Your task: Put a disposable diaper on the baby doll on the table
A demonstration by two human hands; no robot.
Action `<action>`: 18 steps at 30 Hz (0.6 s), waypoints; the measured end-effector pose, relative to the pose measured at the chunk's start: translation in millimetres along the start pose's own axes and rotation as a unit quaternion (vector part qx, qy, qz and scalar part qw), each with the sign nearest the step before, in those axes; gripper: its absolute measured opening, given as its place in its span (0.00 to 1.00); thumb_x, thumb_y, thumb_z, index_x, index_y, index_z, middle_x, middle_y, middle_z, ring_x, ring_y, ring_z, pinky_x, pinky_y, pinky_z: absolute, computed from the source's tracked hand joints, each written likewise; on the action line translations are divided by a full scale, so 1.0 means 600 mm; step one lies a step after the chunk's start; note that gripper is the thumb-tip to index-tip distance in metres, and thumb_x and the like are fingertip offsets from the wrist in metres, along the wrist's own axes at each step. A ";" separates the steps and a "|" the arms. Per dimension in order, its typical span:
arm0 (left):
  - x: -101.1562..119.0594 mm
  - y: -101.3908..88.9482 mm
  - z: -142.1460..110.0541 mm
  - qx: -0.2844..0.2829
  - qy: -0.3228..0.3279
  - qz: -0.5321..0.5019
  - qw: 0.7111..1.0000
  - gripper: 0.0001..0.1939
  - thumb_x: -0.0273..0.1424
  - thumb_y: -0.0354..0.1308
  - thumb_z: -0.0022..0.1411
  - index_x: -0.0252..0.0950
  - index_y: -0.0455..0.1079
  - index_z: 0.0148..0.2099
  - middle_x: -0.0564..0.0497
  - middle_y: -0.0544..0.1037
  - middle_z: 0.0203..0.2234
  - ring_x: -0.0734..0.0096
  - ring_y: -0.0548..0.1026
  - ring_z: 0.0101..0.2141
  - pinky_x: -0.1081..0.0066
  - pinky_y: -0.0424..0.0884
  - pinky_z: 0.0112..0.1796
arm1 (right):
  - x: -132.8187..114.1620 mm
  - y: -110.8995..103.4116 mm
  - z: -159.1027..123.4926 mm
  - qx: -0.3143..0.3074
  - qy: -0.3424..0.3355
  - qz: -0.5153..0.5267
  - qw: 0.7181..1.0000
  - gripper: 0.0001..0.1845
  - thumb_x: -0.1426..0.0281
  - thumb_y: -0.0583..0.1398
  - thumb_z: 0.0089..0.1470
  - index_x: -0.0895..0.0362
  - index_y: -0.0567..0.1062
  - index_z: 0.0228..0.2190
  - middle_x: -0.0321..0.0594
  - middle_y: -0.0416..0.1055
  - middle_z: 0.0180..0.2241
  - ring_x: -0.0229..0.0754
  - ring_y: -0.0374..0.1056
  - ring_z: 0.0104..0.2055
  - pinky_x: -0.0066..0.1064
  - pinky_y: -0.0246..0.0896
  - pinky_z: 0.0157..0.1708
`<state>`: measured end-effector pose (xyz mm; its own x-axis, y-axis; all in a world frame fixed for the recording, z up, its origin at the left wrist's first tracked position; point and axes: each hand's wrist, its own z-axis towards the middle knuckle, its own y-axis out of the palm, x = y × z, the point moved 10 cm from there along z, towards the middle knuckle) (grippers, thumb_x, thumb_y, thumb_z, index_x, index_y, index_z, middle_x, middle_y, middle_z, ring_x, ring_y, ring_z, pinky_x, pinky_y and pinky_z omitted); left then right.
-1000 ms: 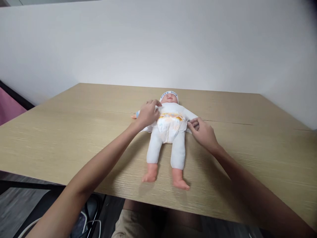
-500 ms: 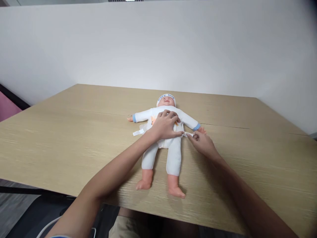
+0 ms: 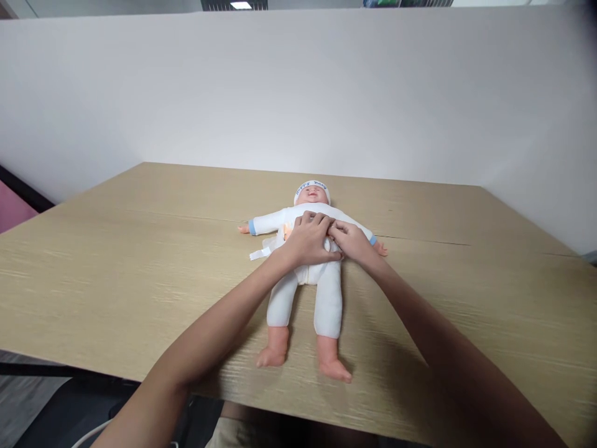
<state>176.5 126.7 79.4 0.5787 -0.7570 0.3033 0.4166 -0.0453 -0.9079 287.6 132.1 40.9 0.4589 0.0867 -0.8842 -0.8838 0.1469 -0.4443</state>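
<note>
A baby doll point(image 3: 328, 305) in a white suit with blue cuffs lies on its back, feet towards me, with a white diaper point(image 3: 305, 274) round its middle. My left hand point(image 3: 311, 239) lies over the diaper's front and holds it against the belly, fingers curved and thumb apart. Close beside it, my right hand point(image 3: 349, 238) has its fingers pinched together at the diaper's right side; the fastening tab is hidden under them. On the left, the other fastening tab point(image 3: 260, 254) sticks out loose over the table.
The doll lies on a wide wooden table point(image 3: 140, 267) with a thin seam across it. A white partition point(image 3: 298, 93) rises behind. Below the front edge, a dark chair point(image 3: 79, 410) and a white cable show at the left. Something pink point(image 3: 13, 208) stands at the far left.
My right hand has moved left and inward from beside the doll, bringing the stretched tab over the diaper's front. My left hand stays on the belly. The view has tipped up slightly.
</note>
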 end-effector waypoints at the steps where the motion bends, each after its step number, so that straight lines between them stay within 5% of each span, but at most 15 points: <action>1: -0.003 -0.002 0.000 -0.004 0.001 -0.022 1.000 0.40 0.48 0.71 0.57 0.37 0.68 0.66 0.38 0.75 0.62 0.33 0.65 0.61 0.40 0.66 0.60 | -0.006 0.000 -0.006 0.025 -0.019 -0.013 0.999 0.17 0.51 0.61 0.58 0.50 0.68 0.28 0.36 0.69 0.28 0.46 0.65 0.33 0.37 0.62 0.36; 5: -0.007 -0.025 -0.008 -0.017 0.053 -0.178 0.982 0.47 0.43 0.73 0.56 0.40 0.60 0.73 0.38 0.72 0.67 0.37 0.65 0.66 0.41 0.63 0.65 | -0.052 -0.014 -0.076 0.126 -0.164 -0.081 0.975 0.14 0.55 0.59 0.66 0.51 0.75 0.44 0.47 0.77 0.46 0.54 0.72 0.48 0.46 0.70 0.51; 10: -0.058 -0.067 -0.055 -0.008 0.047 -0.330 0.943 0.35 0.44 0.66 0.68 0.42 0.61 0.72 0.40 0.67 0.72 0.50 0.67 0.70 0.52 0.66 0.67 | -0.070 0.015 -0.152 0.065 -0.257 -0.192 0.945 0.26 0.58 0.51 0.75 0.48 0.69 0.69 0.48 0.67 0.70 0.58 0.61 0.72 0.57 0.54 0.72; 14: -0.151 -0.080 -0.118 0.048 -0.047 -0.254 0.965 0.27 0.48 0.60 0.72 0.41 0.67 0.66 0.40 0.72 0.66 0.51 0.69 0.67 0.53 0.68 0.65 | -0.093 0.010 -0.158 0.072 -0.265 -0.222 0.936 0.28 0.60 0.47 0.77 0.51 0.66 0.71 0.48 0.65 0.71 0.58 0.60 0.73 0.57 0.54 0.72; 18: -0.225 -0.068 -0.177 0.051 -0.128 -0.123 0.983 0.23 0.50 0.59 0.69 0.37 0.71 0.53 0.38 0.78 0.54 0.46 0.73 0.57 0.49 0.68 0.61 | -0.160 0.017 -0.136 0.101 -0.276 -0.221 0.930 0.20 0.60 0.51 0.76 0.51 0.75 0.59 0.50 0.75 0.59 0.58 0.68 0.62 0.53 0.61 0.64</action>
<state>7.2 161.5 44.8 0.6032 -0.5420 0.5852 0.6271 -0.1311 -0.7678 227.1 44.6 109.4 0.7996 0.4577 -0.3887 -0.5880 0.4656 -0.6614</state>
